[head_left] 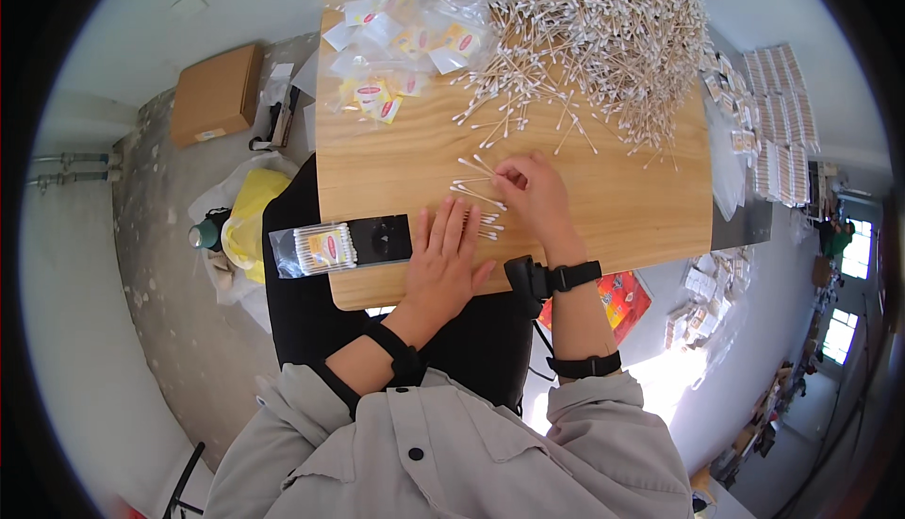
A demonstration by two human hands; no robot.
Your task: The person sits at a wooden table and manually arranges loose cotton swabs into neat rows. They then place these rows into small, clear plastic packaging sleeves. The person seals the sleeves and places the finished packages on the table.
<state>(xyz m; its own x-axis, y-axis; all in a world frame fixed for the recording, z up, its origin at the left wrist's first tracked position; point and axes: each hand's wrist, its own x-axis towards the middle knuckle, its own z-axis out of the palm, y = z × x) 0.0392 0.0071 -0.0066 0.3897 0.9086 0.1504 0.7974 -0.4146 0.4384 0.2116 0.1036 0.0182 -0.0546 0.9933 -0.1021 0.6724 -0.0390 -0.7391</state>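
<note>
My left hand (441, 260) lies flat near the table's front edge, fingers stretched out. A small row of wooden cotton swabs (487, 226) shows from under and beside its fingers. Just to the right, my right hand (534, 197) is closed in a pinch, where a few cotton swabs (473, 166) meet its fingertips. More loose swabs (479, 195) lie between the two hands. Left of my left hand, a clear bag packed with cotton swabs and a yellow label (325, 247) rests on a black holder (385, 238) at the table's left edge.
A large heap of loose cotton swabs (613, 38) covers the far right of the wooden table (396, 165). Clear bags with yellow-and-red label cards (415, 43) lie far left. Packed swab bundles (781, 109) stand beyond the right edge. A cardboard box (217, 95) sits on the floor.
</note>
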